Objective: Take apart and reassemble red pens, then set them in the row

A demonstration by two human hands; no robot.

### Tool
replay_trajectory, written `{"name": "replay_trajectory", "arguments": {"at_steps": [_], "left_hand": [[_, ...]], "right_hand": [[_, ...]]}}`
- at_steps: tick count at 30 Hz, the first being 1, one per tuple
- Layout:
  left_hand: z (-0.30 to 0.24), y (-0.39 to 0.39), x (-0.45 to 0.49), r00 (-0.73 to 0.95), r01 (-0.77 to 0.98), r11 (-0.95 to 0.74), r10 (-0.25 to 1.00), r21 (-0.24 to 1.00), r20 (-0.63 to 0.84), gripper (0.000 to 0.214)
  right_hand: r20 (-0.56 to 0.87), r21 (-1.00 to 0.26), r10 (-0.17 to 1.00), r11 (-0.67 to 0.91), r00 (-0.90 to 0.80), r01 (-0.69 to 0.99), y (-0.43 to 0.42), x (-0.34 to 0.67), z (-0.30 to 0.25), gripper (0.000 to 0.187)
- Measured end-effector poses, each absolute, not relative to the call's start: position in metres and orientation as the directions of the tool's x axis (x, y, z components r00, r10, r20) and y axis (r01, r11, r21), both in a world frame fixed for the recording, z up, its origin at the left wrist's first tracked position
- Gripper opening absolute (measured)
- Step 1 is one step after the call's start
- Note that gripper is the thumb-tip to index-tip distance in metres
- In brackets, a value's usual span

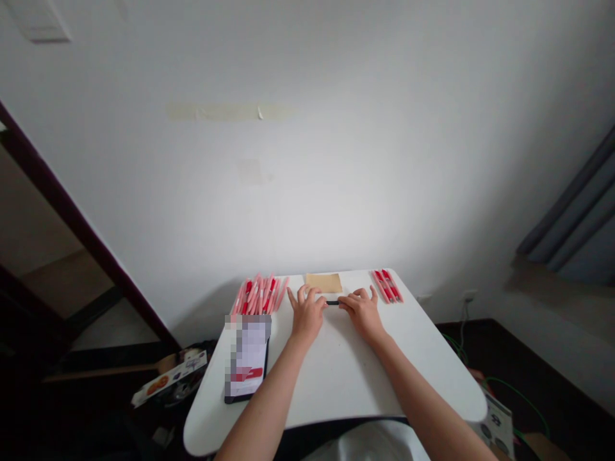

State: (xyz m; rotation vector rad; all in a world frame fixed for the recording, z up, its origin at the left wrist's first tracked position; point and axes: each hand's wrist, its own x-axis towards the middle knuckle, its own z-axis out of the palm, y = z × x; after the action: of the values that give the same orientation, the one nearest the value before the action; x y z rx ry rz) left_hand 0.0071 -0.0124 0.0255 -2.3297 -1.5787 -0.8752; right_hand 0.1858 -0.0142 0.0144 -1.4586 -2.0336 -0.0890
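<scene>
White desk (346,378): many pink pens (259,294) heaped at far-left corner, smaller pen row (387,285) at far-right corner, work seemingly part-done; left hand (307,314), right hand (362,314) pinch black rod (332,303), grip closed.

Hands (307,317) pinch dark rod (332,303) between them; pink pens (254,294) both sides, white table (336,378).

Soft, diffuse light, source out of view. Wall (327,211) brightest toward 6 o'clock, greying at corners. Worktop (336,371) pale, faint shadow under right forearm (408,378); softer shadows on wall at its 10 and 2 o'clock. Floor (500,349) dark at 4 o'clock. Door frame (96,246) at 9 o'clock, curtain (571,224) at 3, slant with wide-angle stretch. Pixel blocks mask phone (254,349). Dark stick (332,303) soft in detail.
</scene>
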Motion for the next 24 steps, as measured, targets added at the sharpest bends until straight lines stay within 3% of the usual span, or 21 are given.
{"name": "replay_trajectory", "arguments": {"at_steps": [9,14,24], "left_hand": [[0.0218,-0.0098,0.0099,0.196,0.881,-0.39,0.814,0.266,0.546,0.016],[0.0225,-0.0106,0.0099,0.132,0.881,-0.353,0.824,0.316,0.552,0.025],[0.0225,-0.0095,0.0061,0.054,0.868,-0.323,0.815,0.377,0.576,0.011]], "right_hand": [[0.608,-0.316,0.779,0.415,-0.154,0.853,-0.0124,0.1867,0.0124,0.018],[0.607,-0.353,0.786,0.4,-0.118,0.846,-0.0134,0.1841,0.0128,0.019],[0.589,-0.38,0.802,0.386,-0.101,0.841,-0.0107,0.1878,0.0082,0.017]]}}
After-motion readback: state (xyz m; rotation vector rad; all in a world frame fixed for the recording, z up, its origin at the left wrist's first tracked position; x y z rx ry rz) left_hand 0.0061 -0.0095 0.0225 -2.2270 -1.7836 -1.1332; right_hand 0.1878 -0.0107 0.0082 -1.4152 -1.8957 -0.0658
